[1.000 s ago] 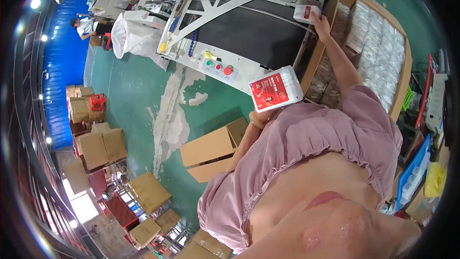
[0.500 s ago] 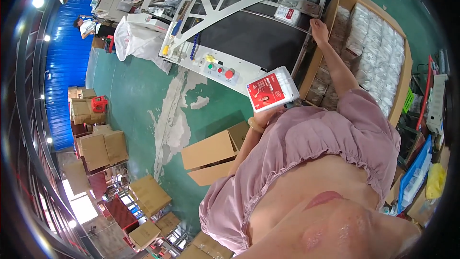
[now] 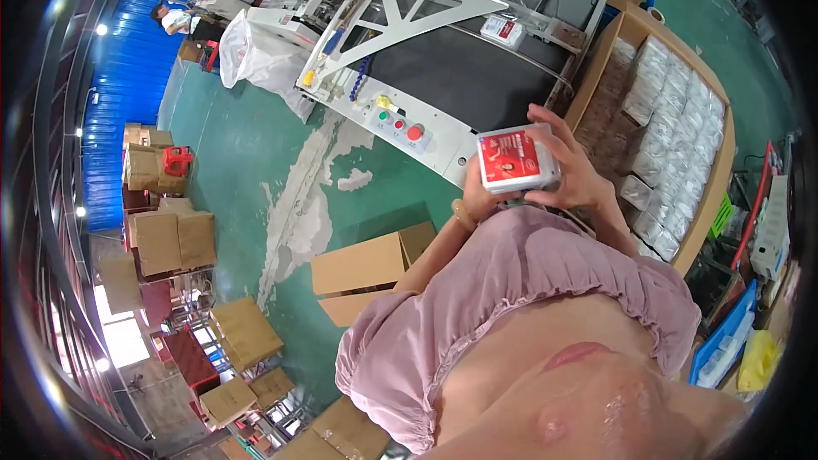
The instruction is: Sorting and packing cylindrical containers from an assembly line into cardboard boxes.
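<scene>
A red-and-white plastic-wrapped pack (image 3: 511, 158) is held in front of my chest, its red printed face turned up. My left hand (image 3: 479, 192) grips it from the left and below, with a beige bangle on the wrist. From the right, my right hand (image 3: 575, 166) closes round its other side, thumb low and fingers over the top edge. It looks thick, and I cannot tell whether several packs are stacked together. A similar pack (image 3: 503, 31) lies on the black belt (image 3: 469, 72) of the machine ahead.
A large carton (image 3: 711, 196) on the right holds rows of wrapped white packs. Coloured buttons (image 3: 415, 133) sit on the machine's near panel. An open cardboard box (image 3: 358, 264) stands on the green floor to the left. A person (image 3: 175, 21) is at the far left.
My right hand has come back from the belt's right end to the pack by my left hand. The held pack has shifted right and is now gripped from both sides.
</scene>
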A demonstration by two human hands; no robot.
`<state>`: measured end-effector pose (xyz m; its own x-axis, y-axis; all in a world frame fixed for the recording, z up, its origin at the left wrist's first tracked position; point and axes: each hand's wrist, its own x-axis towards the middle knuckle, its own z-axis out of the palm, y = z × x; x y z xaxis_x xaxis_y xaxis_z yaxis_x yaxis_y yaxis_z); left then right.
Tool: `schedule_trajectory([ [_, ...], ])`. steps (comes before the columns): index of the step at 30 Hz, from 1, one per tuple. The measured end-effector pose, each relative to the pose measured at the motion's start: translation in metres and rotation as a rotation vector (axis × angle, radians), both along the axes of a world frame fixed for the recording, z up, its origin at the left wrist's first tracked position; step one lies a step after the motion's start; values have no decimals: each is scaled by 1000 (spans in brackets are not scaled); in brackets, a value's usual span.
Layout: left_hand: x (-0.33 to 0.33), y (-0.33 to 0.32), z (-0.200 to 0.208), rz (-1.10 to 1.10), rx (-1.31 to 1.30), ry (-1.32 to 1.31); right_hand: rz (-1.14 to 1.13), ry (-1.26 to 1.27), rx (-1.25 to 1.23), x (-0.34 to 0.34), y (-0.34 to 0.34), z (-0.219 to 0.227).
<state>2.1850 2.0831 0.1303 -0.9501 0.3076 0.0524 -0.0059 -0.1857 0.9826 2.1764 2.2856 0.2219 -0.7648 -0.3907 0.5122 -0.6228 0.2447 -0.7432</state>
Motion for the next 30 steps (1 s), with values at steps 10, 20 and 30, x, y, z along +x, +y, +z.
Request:
schedule_trajectory([
  [10, 13, 11, -16, 30, -67, 210, 2, -143, -419, -6, 11, 7],
  [20, 28, -9, -39, 62, -85, 117, -592, -754, -715, -152, 71, -122],
  [30, 21, -31, -29, 122, 49, -53, -1121, -889, -186, -204, 74, -182],
])
